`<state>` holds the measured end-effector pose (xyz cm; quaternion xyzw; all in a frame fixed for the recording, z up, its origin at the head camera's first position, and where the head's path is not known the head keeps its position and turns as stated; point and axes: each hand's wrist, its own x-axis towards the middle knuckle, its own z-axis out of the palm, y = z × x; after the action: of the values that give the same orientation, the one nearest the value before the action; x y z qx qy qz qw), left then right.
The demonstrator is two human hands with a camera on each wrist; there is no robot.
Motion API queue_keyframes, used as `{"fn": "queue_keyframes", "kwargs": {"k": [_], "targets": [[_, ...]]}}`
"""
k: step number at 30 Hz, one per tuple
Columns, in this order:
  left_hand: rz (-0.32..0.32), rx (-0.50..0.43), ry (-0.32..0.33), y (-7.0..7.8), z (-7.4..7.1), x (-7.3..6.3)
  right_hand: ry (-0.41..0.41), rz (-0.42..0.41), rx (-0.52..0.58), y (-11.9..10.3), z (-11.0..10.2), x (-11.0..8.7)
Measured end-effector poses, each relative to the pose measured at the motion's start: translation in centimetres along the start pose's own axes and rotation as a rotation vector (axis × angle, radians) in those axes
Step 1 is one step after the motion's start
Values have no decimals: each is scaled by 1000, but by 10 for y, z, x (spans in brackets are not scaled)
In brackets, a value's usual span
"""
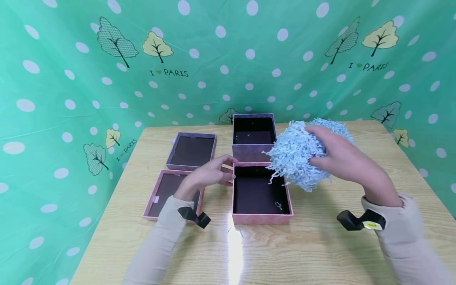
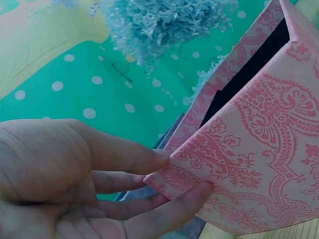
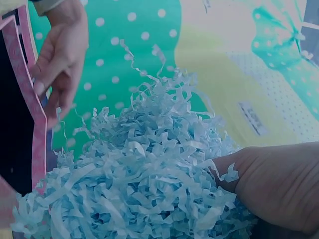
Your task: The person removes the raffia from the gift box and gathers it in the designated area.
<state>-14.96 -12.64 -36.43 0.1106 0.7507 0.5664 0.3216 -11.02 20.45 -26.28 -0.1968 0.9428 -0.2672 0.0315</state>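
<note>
My right hand (image 1: 343,158) grips a large clump of light blue shredded paper (image 1: 297,154), held over the right side of the open pink box (image 1: 261,219). Loose strands dangle from it across the box's rim. In the right wrist view the shredded paper (image 3: 144,184) fills the front and hides most of the fingers. At the pink box's rear left corner, my left hand (image 1: 210,173) holds the edge. The left wrist view has the thumb and fingertips of the left hand (image 2: 99,174) against the patterned pink box (image 2: 279,134). A small pale scrap lies on its black bottom.
Behind the pink box stands an open purple box (image 1: 253,152) with a black inside. To the left lie a purple lid (image 1: 192,167) and a pink lid (image 1: 151,206), black sides up. More blue shredded paper (image 1: 335,127) shows behind my right hand. A green dotted cloth hangs behind the table.
</note>
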Motion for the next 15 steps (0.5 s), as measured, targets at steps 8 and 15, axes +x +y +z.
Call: {"fn": "queue_keyframes", "kwargs": {"k": [8,15], "targets": [[-10,35,11,0,-1,1,6,88,26,35,-8,-15],[-13,47,10,1,-1,1,39,137,7,67,-4,-31]]}}
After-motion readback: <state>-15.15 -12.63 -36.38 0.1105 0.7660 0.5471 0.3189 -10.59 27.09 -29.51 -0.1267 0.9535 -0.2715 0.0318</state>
